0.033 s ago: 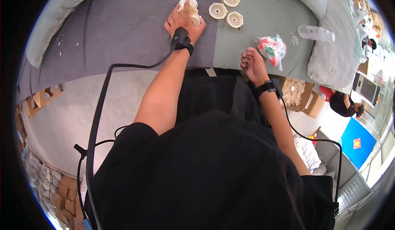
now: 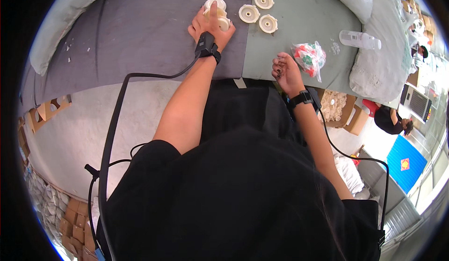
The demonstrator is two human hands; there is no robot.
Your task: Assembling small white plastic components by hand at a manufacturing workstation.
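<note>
My left hand [image 2: 212, 27] reaches over a small cluster of round cream-white plastic caps near the far side of the table. Its fingers and thumb are bent around them; one white cap [image 2: 216, 2] shows beyond the fingertips and another cap [image 2: 224, 24] between index finger and thumb. My right hand [image 2: 287, 71] is at the table's near edge, fingers curled inward. Small dark spots show at its fingertips, but what it holds, if anything, I cannot make out. Three similar caps, including a notched-rim cap [image 2: 249, 14], lie to the right of my left hand.
A clear plastic bag [image 2: 309, 60] of red, green and white pieces lies beside my right hand. Farther right are a clear bottle [image 2: 359, 39] and a large grey sack [image 2: 378, 69]. Below the table edge, a cardboard box [image 2: 347, 114] holds several pale round parts. Black cables run from both wrists.
</note>
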